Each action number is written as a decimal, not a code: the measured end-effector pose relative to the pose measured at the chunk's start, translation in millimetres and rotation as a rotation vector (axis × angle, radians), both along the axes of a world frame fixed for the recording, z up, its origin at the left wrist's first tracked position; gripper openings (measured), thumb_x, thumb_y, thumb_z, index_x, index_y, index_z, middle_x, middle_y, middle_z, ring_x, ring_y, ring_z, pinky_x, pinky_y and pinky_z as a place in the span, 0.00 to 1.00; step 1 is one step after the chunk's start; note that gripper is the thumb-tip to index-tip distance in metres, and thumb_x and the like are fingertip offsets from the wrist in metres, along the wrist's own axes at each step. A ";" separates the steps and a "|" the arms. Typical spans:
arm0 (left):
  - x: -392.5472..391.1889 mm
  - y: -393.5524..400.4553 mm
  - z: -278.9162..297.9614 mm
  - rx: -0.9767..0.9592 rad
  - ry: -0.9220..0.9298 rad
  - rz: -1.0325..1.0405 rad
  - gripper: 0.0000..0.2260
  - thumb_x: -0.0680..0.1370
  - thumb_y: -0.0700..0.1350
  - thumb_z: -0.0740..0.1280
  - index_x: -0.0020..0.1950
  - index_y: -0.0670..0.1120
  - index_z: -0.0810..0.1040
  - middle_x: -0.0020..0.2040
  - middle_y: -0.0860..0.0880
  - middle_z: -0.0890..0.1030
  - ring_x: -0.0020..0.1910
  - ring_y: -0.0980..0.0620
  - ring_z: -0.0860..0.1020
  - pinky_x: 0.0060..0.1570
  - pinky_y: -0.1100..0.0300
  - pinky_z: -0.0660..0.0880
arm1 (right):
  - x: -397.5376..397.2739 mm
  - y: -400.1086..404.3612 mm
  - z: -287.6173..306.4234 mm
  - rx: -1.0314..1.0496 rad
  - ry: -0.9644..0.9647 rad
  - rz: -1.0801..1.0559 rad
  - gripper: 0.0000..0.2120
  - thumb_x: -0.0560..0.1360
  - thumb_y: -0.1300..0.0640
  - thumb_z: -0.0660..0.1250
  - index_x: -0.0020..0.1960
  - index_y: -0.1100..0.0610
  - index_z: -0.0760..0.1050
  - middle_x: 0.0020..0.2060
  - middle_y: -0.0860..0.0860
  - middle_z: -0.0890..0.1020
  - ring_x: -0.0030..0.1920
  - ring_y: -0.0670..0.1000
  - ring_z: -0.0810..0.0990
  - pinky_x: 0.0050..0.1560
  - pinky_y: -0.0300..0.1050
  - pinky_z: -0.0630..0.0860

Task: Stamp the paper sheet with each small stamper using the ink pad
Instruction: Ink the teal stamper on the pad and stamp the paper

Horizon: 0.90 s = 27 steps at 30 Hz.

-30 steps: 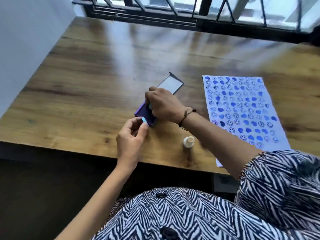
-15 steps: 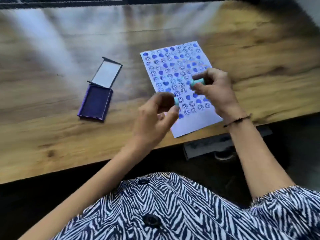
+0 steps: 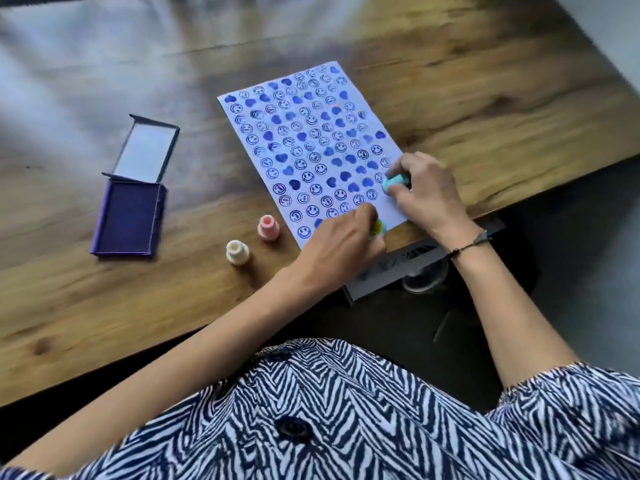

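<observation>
A broad wooden table point(image 3: 450, 81) with a streaky brown grain carries everything. The person at it wears a black-and-white zebra-striped shirt point(image 3: 346, 410). A white paper sheet point(image 3: 311, 147), nearly filled with rows of blue hearts and smiley faces, lies slanted near the table's front edge. Well to its left sits the purple rectangular ink pad point(image 3: 128, 221), lid point(image 3: 145, 150) swung open behind it.

The right hand point(image 3: 426, 192) is closed around a small turquoise stamper point(image 3: 394, 181) at the sheet's lower right edge. The left hand point(image 3: 341, 244) bears down at the sheet's bottom corner, fingers pinched on a small stamper with a yellow-green smiley top point(image 3: 378, 227), mostly hidden.

Between pad and paper stand two loose stampers, close together: a pink one point(image 3: 268, 228) and, nearer the edge, a cream one point(image 3: 237, 252).
</observation>
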<state>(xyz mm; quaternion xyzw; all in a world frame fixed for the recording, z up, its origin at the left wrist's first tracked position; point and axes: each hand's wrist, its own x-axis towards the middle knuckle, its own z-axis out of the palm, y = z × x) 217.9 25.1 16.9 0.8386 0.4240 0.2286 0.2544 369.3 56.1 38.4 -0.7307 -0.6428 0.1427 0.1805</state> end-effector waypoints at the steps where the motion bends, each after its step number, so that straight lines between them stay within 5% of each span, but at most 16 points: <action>1: -0.1 0.4 0.3 0.002 -0.002 0.005 0.12 0.76 0.46 0.60 0.53 0.38 0.69 0.46 0.36 0.80 0.45 0.36 0.77 0.42 0.49 0.67 | -0.8 0.6 0.1 -0.005 -0.018 0.000 0.07 0.69 0.63 0.67 0.48 0.61 0.77 0.51 0.62 0.79 0.52 0.61 0.77 0.51 0.51 0.72; 13: -3.0 3.6 2.3 -0.034 -0.013 -0.006 0.13 0.76 0.47 0.59 0.54 0.37 0.69 0.47 0.37 0.79 0.46 0.37 0.76 0.42 0.51 0.66 | -10.8 1.2 -6.8 0.002 -0.392 0.134 0.07 0.71 0.65 0.65 0.49 0.61 0.74 0.48 0.60 0.77 0.51 0.62 0.75 0.40 0.50 0.72; 18: -3.0 5.1 3.1 -0.051 -0.013 -0.010 0.14 0.76 0.48 0.59 0.54 0.38 0.69 0.47 0.37 0.79 0.45 0.37 0.77 0.42 0.49 0.68 | -8.4 6.4 -5.4 -0.020 -0.366 0.189 0.07 0.69 0.67 0.66 0.47 0.62 0.75 0.46 0.61 0.78 0.45 0.62 0.78 0.49 0.52 0.71; 27: -0.8 5.6 0.9 -0.007 0.006 -0.022 0.14 0.77 0.49 0.58 0.52 0.38 0.69 0.45 0.37 0.79 0.43 0.36 0.77 0.39 0.50 0.69 | -7.7 4.9 -10.5 -0.001 -0.364 0.166 0.08 0.69 0.67 0.62 0.46 0.59 0.72 0.46 0.56 0.78 0.39 0.61 0.76 0.49 0.51 0.65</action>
